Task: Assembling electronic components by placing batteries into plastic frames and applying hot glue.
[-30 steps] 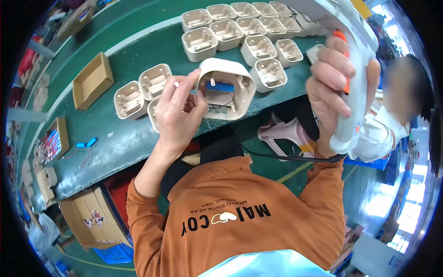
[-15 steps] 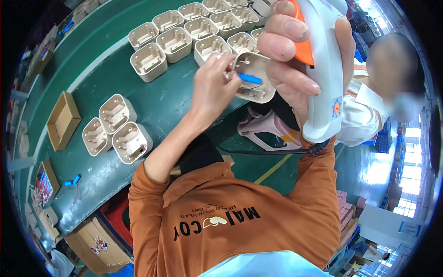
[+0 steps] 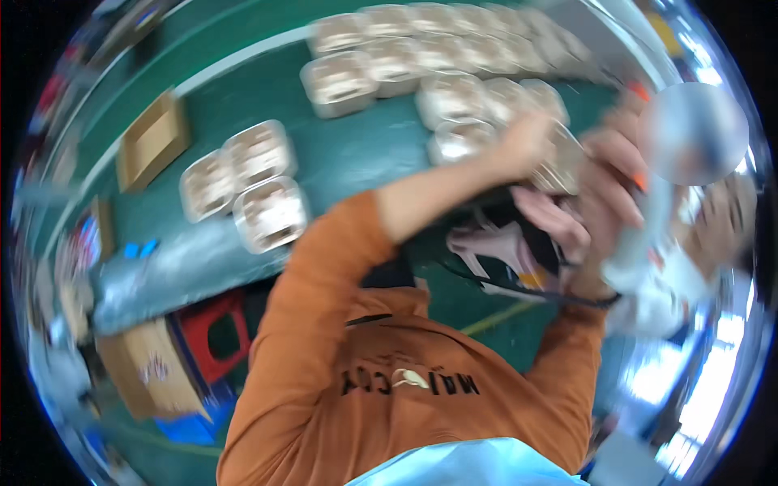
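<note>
The picture is blurred by motion. My left hand (image 3: 527, 142) holds a beige plastic housing (image 3: 559, 162) up at the right, over the edge of the green table (image 3: 356, 154). My right hand (image 3: 604, 198) grips a white electric screwdriver with an orange trigger (image 3: 648, 219), close against the housing. Both forearms wear orange sleeves. A black cable (image 3: 519, 287) runs under my right wrist.
Several beige housings (image 3: 438, 57) stand in rows at the table's far side, three more (image 3: 243, 182) at the left. An open cardboard box (image 3: 154, 138) lies beyond them. A red stool (image 3: 219, 332) and cardboard box (image 3: 146, 368) sit below the table. A person sits at the right edge.
My view has swung, so the table and housings slid toward the upper left. Both hands with housing and screwdriver moved to the right and lower in the picture. The picture has become blurred.
</note>
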The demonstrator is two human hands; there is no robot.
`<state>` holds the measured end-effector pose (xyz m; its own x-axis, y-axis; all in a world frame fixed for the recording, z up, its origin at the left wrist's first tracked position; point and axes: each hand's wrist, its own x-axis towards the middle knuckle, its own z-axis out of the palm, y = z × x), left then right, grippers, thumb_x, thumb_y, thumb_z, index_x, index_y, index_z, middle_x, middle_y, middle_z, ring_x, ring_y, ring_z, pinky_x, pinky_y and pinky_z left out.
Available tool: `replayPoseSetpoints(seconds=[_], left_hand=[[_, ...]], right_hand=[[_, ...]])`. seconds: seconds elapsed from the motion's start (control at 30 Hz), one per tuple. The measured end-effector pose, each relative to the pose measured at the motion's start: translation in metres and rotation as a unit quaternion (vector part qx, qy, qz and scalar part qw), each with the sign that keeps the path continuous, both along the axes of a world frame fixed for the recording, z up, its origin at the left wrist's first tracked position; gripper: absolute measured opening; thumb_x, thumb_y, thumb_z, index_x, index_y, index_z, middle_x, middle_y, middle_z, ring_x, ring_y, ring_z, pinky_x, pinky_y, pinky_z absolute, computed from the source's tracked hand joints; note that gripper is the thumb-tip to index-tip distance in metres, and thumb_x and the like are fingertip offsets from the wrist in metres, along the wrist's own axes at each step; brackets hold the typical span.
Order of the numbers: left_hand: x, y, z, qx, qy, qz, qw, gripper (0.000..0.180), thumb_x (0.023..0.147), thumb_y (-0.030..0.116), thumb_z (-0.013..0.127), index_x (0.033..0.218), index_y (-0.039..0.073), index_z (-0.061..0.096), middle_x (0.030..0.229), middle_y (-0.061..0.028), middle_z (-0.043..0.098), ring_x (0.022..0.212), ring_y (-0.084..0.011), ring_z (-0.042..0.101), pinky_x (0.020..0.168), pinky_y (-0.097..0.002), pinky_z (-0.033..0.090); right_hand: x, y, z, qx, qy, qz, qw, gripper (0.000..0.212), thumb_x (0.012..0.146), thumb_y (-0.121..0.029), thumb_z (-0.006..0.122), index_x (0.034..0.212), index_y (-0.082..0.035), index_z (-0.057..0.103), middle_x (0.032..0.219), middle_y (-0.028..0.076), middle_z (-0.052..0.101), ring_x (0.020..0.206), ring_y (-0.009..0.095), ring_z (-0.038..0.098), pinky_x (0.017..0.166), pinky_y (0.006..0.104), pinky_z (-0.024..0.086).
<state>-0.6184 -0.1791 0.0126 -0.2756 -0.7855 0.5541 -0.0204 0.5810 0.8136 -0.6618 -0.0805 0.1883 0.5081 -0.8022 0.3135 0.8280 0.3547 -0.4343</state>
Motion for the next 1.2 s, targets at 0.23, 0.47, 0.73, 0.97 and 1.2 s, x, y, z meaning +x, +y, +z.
replayPoseSetpoints(seconds=[0.23, 0.47, 0.73, 0.97, 1.2], left_hand=[[-0.054, 0.001, -0.039, -0.111, -0.024, 0.122, 0.986, 0.041, 0.076, 0.018, 0.062, 0.107, -0.009, 0.056, 0.099, -0.0307, 0.059, 0.091, -0.0425, 0.062, 0.078, -0.0477, 0.051], [0.18, 0.129, 0.064, 0.006, -0.205, -0.086, 0.975, 0.029, 0.083, 0.021, 0.064, 0.096, -0.003, 0.054, 0.092, -0.0225, 0.061, 0.087, -0.0391, 0.062, 0.071, -0.0492, 0.05], [0.556, 0.231, 0.006, 0.114, -0.341, 0.471, 0.806, 0.027, 0.076, -0.007, 0.054, 0.096, 0.002, 0.069, 0.095, -0.0147, 0.067, 0.094, -0.0321, 0.063, 0.082, -0.0391, 0.052], [0.672, 0.235, -0.022, 0.126, -0.546, 0.432, 0.707, 0.027, 0.074, -0.002, 0.06, 0.099, 0.004, 0.067, 0.104, -0.0126, 0.064, 0.103, -0.0334, 0.059, 0.087, -0.042, 0.049], [0.613, 0.253, 0.031, -0.028, -0.364, 0.57, 0.736, 0.029, 0.089, -0.005, 0.056, 0.116, 0.003, 0.061, 0.106, -0.0121, 0.061, 0.097, -0.0249, 0.062, 0.08, -0.0303, 0.051]], right_hand=[[0.016, 0.001, 0.004, 0.048, -0.01, -0.033, 0.998, 0.037, 0.086, -0.008, 0.064, 0.107, -0.003, 0.034, 0.085, 0.005, 0.042, 0.07, 0.013, 0.048, 0.036, 0.0194, 0.048], [0.04, -0.016, -0.011, 0.048, 0.0, -0.016, 0.999, 0.038, 0.087, -0.011, 0.064, 0.109, -0.001, 0.034, 0.085, 0.005, 0.042, 0.07, 0.011, 0.046, 0.035, 0.0183, 0.048], [0.105, -0.003, -0.031, 0.061, 0.099, 0.0, 0.993, 0.052, 0.095, -0.028, 0.057, 0.126, 0.006, 0.032, 0.087, 0.008, 0.043, 0.073, 0.014, 0.043, 0.04, 0.0185, 0.04], [0.157, -0.004, -0.043, 0.072, 0.115, 0.068, 0.988, 0.056, 0.095, -0.035, 0.053, 0.13, 0.005, 0.033, 0.096, 0.012, 0.043, 0.084, 0.023, 0.044, 0.044, 0.0237, 0.044], [0.177, 0.006, -0.042, 0.098, 0.249, 0.077, 0.96, 0.057, 0.092, -0.039, 0.053, 0.121, 0.008, 0.042, 0.096, 0.019, 0.051, 0.082, 0.028, 0.049, 0.041, 0.0231, 0.038]])
